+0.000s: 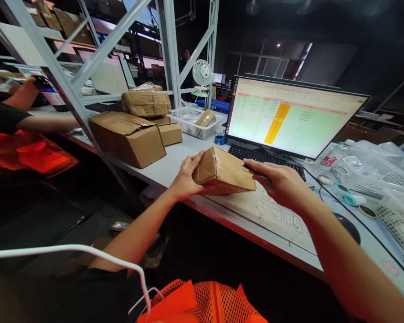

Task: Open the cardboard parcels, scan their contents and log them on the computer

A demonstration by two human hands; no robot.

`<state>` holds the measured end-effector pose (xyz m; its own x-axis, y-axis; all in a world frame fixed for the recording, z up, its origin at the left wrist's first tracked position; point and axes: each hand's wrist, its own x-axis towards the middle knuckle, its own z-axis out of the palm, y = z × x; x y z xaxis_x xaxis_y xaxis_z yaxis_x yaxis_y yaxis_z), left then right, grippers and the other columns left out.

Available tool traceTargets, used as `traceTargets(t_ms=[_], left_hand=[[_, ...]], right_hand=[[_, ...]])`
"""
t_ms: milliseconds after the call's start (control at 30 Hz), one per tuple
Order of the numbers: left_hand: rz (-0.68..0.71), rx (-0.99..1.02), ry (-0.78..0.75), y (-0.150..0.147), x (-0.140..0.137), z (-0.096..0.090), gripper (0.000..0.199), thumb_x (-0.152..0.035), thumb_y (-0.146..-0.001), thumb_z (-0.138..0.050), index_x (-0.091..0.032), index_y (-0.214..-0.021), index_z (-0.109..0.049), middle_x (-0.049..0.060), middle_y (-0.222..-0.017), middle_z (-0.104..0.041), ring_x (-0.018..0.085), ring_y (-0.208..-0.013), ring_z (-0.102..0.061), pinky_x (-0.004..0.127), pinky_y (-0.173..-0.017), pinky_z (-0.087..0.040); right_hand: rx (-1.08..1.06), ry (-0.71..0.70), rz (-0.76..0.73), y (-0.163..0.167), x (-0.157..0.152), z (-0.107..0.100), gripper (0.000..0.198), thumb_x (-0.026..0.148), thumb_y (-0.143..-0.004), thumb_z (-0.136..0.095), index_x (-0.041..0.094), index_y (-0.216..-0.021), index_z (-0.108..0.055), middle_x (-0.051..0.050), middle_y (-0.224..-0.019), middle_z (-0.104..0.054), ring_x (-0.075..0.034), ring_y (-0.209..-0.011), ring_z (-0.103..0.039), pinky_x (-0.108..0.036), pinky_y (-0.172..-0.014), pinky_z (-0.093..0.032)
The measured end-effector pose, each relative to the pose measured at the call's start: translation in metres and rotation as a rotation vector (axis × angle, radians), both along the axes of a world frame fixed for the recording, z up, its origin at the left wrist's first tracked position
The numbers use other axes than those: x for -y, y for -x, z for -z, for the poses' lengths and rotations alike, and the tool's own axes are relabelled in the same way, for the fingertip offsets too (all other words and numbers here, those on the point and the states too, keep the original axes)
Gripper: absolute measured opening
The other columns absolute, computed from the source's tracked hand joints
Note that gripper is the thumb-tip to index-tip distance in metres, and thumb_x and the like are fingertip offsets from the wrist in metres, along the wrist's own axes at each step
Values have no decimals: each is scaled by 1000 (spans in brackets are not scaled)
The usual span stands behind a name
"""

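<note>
A taped brown cardboard box (227,170) is tilted over the front of the white desk. My left hand (188,177) is closed round the box's left end, with the thumb along its lower edge and the fingers on the far side. At the box's right end, my right hand (276,179) is closed, fingers pressed together. A thin dark thing (250,168) pokes out from those fingers against the cardboard; most of it is hidden in the hand, so its kind is unclear.
Several cardboard boxes (131,139) are piled at the left beside a metal rack post. A white basket (197,123) and a monitor (289,116) stand behind the box. Plastic baskets (399,220) and tape rolls lie right. Another person's arm (50,123) reaches in from the left.
</note>
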<state>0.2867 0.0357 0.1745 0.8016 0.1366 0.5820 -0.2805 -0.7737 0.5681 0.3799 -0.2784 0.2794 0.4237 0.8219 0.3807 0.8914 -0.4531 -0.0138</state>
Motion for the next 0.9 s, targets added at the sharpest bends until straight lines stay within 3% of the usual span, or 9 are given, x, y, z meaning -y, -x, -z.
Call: traceTargets(t_ms=[100,267,500,700,900], left_hand=[[62,18,64,-6,11,16,127,-64,-68,-95,-31,-172,-30,11,-151,-46,36,-145,-46,53,-129,-35],[92,1,71,-12,17,19,127,-60,-68,-97,-33,-172,-29,12,-153,-45,37,-146,-46,55,-129,-35],[179,1,97,-14,-3,25,128,-63,-69,-96,-30,-173,-28,14,-160,-42,37,-150,-43,52,-130,-36],[196,-43,208,-19,-25,42,133,-66,-68,-95,-26,-174,-25,15,-165,-40,38,-157,-37,48,-132,-32],[227,-65,332,-33,-47,67,136,-73,-65,-94,-27,-173,-26,14,-171,-36,41,-162,-29,51,-135,-25]], right_hand=[[69,112,-78,-6,-19,-15,53,26,-109,-53,35,-161,-54,-5,-118,-76,-19,-90,-71,-27,-70,-43],[172,260,-119,-5,-51,-20,58,21,-107,-54,34,-163,-51,-6,-109,-74,-13,-72,-59,-28,-60,-24],[129,285,-196,-16,-62,-11,61,16,-104,-53,34,-163,-51,-7,-119,-75,-16,-83,-68,-27,-65,-32],[121,400,-90,-30,-58,11,60,18,-101,-55,32,-160,-54,-8,-123,-76,-17,-80,-69,-27,-61,-32],[107,551,130,-43,-22,21,67,3,-94,-50,31,-154,-58,-7,-103,-75,-17,-69,-65,-31,-55,-22]])
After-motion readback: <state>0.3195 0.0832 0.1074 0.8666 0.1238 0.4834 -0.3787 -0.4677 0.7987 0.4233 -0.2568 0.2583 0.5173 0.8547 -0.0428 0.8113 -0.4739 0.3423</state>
